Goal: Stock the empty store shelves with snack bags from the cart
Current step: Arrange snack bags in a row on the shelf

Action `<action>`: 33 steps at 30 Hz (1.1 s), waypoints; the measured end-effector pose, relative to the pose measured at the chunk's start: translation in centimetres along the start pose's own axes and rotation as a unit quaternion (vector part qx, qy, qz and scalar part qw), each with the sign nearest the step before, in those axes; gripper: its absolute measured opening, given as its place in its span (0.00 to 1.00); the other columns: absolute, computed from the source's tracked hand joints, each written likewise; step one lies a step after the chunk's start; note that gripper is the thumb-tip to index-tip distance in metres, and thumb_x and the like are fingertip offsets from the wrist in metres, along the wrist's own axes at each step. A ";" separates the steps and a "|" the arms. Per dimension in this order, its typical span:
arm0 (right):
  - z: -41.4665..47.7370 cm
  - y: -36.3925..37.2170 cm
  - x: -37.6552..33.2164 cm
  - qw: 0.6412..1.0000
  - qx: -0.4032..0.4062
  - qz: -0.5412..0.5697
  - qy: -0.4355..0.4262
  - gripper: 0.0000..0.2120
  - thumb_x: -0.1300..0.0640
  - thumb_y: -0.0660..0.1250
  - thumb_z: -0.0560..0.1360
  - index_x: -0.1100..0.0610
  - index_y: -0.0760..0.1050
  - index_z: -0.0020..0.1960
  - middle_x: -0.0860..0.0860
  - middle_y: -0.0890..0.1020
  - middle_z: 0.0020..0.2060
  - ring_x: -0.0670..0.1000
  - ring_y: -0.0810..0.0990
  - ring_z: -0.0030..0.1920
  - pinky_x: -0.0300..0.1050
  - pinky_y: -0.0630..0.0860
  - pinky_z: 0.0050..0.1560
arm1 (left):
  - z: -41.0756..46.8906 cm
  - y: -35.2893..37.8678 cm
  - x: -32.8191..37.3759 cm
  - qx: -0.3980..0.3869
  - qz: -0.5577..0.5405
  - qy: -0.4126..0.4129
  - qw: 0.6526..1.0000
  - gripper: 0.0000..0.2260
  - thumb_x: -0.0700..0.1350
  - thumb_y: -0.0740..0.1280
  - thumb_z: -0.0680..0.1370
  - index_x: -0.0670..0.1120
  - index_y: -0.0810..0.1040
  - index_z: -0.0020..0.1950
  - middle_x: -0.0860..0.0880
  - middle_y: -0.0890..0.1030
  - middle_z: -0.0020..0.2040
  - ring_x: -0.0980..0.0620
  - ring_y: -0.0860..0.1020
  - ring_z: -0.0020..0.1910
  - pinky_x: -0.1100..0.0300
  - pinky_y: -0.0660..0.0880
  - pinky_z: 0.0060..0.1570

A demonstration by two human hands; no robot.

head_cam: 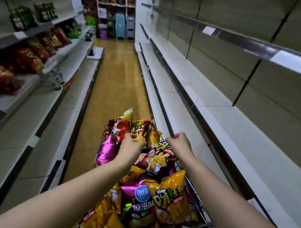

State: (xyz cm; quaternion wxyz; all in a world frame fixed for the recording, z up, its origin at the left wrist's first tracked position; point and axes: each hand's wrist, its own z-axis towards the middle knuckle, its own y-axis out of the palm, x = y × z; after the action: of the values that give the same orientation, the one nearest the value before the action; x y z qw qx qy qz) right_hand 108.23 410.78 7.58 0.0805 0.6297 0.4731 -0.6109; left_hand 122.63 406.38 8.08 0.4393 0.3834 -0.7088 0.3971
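A wire cart [195, 205] stands in the aisle below me, heaped with several snack bags in yellow, red and pink. My left hand [132, 142] reaches into the far end of the heap and grips a yellow snack bag [141, 133]. My right hand [179, 140] is curled round the cart's far right rim. A large yellow bag [172, 200] and a pink-topped bag [140, 203] lie near me. Bare white shelves [210, 100] run along the right side of the aisle.
Shelves on the left [35, 32] carry red and brown snack bags and dark green bottles. The wooden aisle floor [113, 78] runs ahead to stacked plastic stools and bins [119, 27] at the far end. A low white box [97, 53] sits at the left shelf base.
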 end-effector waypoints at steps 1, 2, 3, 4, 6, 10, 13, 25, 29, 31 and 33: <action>0.7 1.0 0.8 0.999 0.002 0.009 0.035 0.14 0.55 0.68 0.72 0.65 0.71 0.48 0.57 0.76 0.39 0.54 0.77 0.40 0.41 0.69 0.35 | 0.9 0.1 -0.7 -0.005 0.003 -0.013 1.000 0.19 0.42 0.65 0.77 0.42 0.65 0.65 0.46 0.73 0.53 0.51 0.73 0.48 0.58 0.69 0.43; 1.9 2.2 2.0 0.997 -0.003 0.033 0.068 0.19 0.52 0.71 0.68 0.66 0.71 0.48 0.56 0.77 0.40 0.53 0.77 0.39 0.40 0.72 0.36 | 1.8 0.3 -1.3 -0.008 0.004 -0.026 1.000 0.19 0.42 0.66 0.77 0.42 0.65 0.65 0.46 0.73 0.53 0.53 0.73 0.45 0.58 0.68 0.41; 3.6 3.5 3.7 0.992 -0.007 0.069 0.103 0.29 0.47 0.74 0.61 0.66 0.71 0.51 0.57 0.78 0.44 0.55 0.79 0.42 0.42 0.77 0.41 | 2.5 0.5 -1.9 -0.010 0.005 -0.040 0.999 0.19 0.42 0.66 0.77 0.42 0.65 0.65 0.45 0.73 0.53 0.53 0.73 0.45 0.59 0.69 0.41; 6.3 4.9 6.5 0.986 -0.007 0.101 0.131 0.40 0.43 0.75 0.52 0.66 0.72 0.56 0.59 0.80 0.48 0.57 0.81 0.46 0.47 0.80 0.47 | 3.3 0.8 -2.4 -0.010 0.007 -0.053 0.999 0.19 0.42 0.66 0.77 0.42 0.65 0.66 0.45 0.74 0.54 0.52 0.73 0.45 0.58 0.69 0.42; 9.6 7.1 10.3 0.970 -0.005 0.152 0.189 0.45 0.42 0.76 0.46 0.64 0.75 0.58 0.59 0.81 0.49 0.59 0.82 0.47 0.55 0.80 0.50 | 4.6 1.2 -3.3 -0.010 0.012 -0.071 0.997 0.18 0.42 0.65 0.77 0.41 0.66 0.65 0.46 0.74 0.51 0.54 0.73 0.41 0.60 0.69 0.39; 8.8 8.5 10.2 0.943 -0.003 0.205 0.263 0.21 0.55 0.76 0.65 0.64 0.76 0.53 0.61 0.81 0.49 0.61 0.82 0.46 0.59 0.80 0.49 | 6.3 1.9 -5.4 -0.022 0.023 -0.102 0.994 0.19 0.42 0.64 0.78 0.41 0.64 0.68 0.44 0.74 0.56 0.54 0.72 0.43 0.60 0.67 0.37; 9.6 9.6 11.9 0.942 -0.007 0.196 0.273 0.26 0.53 0.76 0.64 0.64 0.75 0.57 0.61 0.79 0.52 0.61 0.82 0.47 0.60 0.80 0.48 | 7.2 2.2 -7.1 -0.019 0.016 -0.116 0.993 0.20 0.42 0.64 0.78 0.40 0.64 0.68 0.48 0.73 0.47 0.56 0.70 0.37 0.62 0.67 0.34; 4.1 3.8 6.2 0.945 -0.015 0.308 0.112 0.22 0.59 0.75 0.69 0.58 0.69 0.58 0.56 0.82 0.49 0.57 0.83 0.47 0.50 0.81 0.43 | 5.4 2.4 -5.0 -0.023 0.051 -0.030 0.998 0.31 0.53 0.68 0.75 0.43 0.61 0.73 0.42 0.69 0.69 0.44 0.69 0.67 0.46 0.67 0.66; 0.2 -1.3 3.0 0.951 -0.021 0.309 0.010 0.24 0.57 0.75 0.68 0.58 0.70 0.59 0.57 0.82 0.51 0.56 0.84 0.45 0.51 0.81 0.44 | 2.4 2.6 -1.5 -0.013 0.126 0.041 0.991 0.39 0.64 0.68 0.70 0.48 0.60 0.75 0.42 0.64 0.73 0.42 0.58 0.73 0.42 0.59 0.70; -1.9 -4.4 1.4 0.948 -0.018 0.316 -0.040 0.22 0.58 0.74 0.69 0.58 0.71 0.59 0.56 0.83 0.50 0.55 0.85 0.44 0.48 0.81 0.41 | 0.5 2.8 0.7 -0.059 0.065 0.069 0.994 0.47 0.69 0.70 0.61 0.50 0.60 0.75 0.44 0.67 0.72 0.43 0.65 0.70 0.42 0.64 0.68; -4.4 -7.7 0.0 0.945 -0.008 0.316 -0.088 0.19 0.60 0.73 0.70 0.58 0.72 0.58 0.56 0.83 0.49 0.54 0.85 0.44 0.47 0.82 0.41 | -1.5 3.3 2.7 -0.115 0.005 0.104 0.988 0.51 0.70 0.73 0.55 0.51 0.64 0.72 0.46 0.74 0.67 0.46 0.76 0.62 0.45 0.74 0.60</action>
State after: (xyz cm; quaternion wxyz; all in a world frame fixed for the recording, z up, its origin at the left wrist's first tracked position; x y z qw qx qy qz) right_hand 105.91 417.90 12.30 0.3153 0.6903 0.2455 -0.6032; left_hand 119.28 408.46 10.29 0.5497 0.2839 -0.7020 0.3529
